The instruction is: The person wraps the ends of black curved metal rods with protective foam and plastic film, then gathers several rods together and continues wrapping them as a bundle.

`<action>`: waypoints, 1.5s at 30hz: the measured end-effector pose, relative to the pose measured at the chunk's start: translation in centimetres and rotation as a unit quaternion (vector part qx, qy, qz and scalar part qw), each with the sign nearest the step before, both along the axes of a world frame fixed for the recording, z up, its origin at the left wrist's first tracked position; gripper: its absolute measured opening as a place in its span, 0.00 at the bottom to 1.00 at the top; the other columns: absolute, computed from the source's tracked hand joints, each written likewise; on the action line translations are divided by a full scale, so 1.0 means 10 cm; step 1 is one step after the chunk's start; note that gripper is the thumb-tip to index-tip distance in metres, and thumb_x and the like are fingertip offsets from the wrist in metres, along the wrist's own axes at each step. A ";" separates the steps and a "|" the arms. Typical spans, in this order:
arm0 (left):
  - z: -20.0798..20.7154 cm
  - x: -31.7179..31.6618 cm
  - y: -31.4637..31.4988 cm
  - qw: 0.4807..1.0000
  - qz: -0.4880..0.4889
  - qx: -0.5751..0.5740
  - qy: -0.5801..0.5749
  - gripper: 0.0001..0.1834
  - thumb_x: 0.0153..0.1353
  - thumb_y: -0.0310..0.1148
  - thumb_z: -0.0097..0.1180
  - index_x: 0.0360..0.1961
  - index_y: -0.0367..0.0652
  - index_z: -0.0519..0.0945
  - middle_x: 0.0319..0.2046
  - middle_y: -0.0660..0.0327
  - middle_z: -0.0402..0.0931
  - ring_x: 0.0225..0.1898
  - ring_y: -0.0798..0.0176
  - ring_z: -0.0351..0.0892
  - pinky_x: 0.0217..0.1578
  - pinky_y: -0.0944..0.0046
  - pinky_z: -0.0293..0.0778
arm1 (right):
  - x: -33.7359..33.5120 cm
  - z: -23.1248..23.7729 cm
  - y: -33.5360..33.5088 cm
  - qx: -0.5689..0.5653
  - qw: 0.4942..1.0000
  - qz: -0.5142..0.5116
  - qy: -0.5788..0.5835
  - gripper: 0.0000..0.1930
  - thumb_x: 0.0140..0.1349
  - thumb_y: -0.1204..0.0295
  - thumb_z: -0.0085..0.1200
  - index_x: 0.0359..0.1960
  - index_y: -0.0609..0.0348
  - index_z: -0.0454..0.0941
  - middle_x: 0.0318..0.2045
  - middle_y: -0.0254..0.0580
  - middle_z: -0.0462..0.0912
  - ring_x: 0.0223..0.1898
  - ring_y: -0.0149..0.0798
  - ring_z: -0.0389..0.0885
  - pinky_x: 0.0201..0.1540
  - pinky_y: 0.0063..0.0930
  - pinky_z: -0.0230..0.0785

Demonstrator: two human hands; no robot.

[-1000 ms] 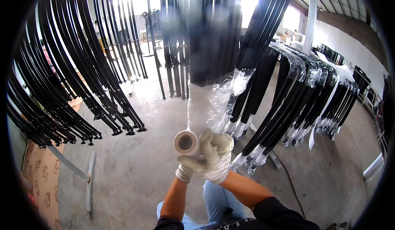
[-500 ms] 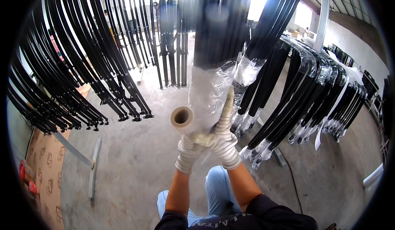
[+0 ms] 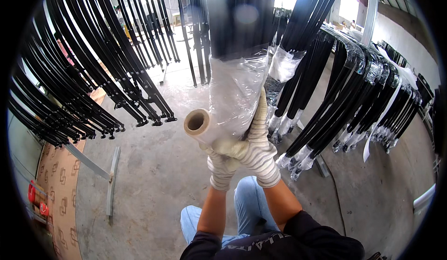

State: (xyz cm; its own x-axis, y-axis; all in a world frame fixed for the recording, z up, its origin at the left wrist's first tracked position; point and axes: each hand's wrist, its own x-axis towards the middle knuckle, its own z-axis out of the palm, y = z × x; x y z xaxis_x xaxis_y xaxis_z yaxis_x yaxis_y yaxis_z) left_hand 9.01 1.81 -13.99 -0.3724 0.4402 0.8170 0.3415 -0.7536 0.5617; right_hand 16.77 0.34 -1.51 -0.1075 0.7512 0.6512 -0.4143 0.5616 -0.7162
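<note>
A roll of clear plastic film (image 3: 199, 121) with a brown cardboard core lies across the front of a hanging bundle of black tubes (image 3: 242, 27). Film from it covers the bundle's lower end (image 3: 235, 81) in a whitish, wrinkled layer. My left hand (image 3: 222, 163), in a striped work glove, is closed around the roll from below; its fingers are partly hidden and blurred. My right hand (image 3: 261, 136), gloved alike, lies along the right side of the wrapped end, with fingers stretched upward against the film. Where the hands meet, they overlap.
Rows of black metal tubes with fittings (image 3: 107, 69) hang at left. Film-wrapped black tubes (image 3: 340, 87) hang over a rack at right. Metal floor bars (image 3: 111, 181) stand at left, and a dark cable (image 3: 336, 195) runs along the concrete floor at right.
The film roll and both hands have moved up in the view, the roll also slightly left. The right hand still lies along the bundle's side. The whole view has shifted a little.
</note>
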 end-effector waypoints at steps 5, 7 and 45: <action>-0.03 -0.03 0.06 0.992 0.052 -0.025 -0.110 0.37 0.43 0.40 0.64 0.51 0.38 0.60 0.41 0.56 0.71 0.36 0.65 0.74 0.36 0.66 0.70 | -0.12 -0.04 -0.04 -0.005 0.999 -0.004 0.045 0.56 0.37 0.71 0.67 0.63 0.48 0.35 0.55 0.47 0.59 0.57 0.43 0.58 0.55 0.35 0.59; 0.14 -0.03 0.11 0.987 0.091 -0.008 -0.131 0.32 0.41 0.38 0.66 0.46 0.38 0.65 0.37 0.56 0.74 0.33 0.66 0.75 0.34 0.67 0.71 | 0.00 -0.29 0.18 0.025 0.999 0.021 0.005 0.50 0.42 0.68 0.64 0.63 0.49 0.39 0.55 0.46 0.60 0.57 0.41 0.59 0.55 0.34 0.57; 0.83 -0.27 0.04 0.966 -0.167 -0.074 -0.184 0.24 0.48 0.30 0.60 0.46 0.44 0.65 0.36 0.65 0.68 0.35 0.71 0.68 0.37 0.68 0.68 | -0.16 -1.02 0.34 -0.022 0.942 -0.307 -0.135 0.18 0.48 0.78 0.52 0.42 0.56 0.62 0.27 0.38 0.75 0.28 0.32 0.75 0.31 0.25 0.68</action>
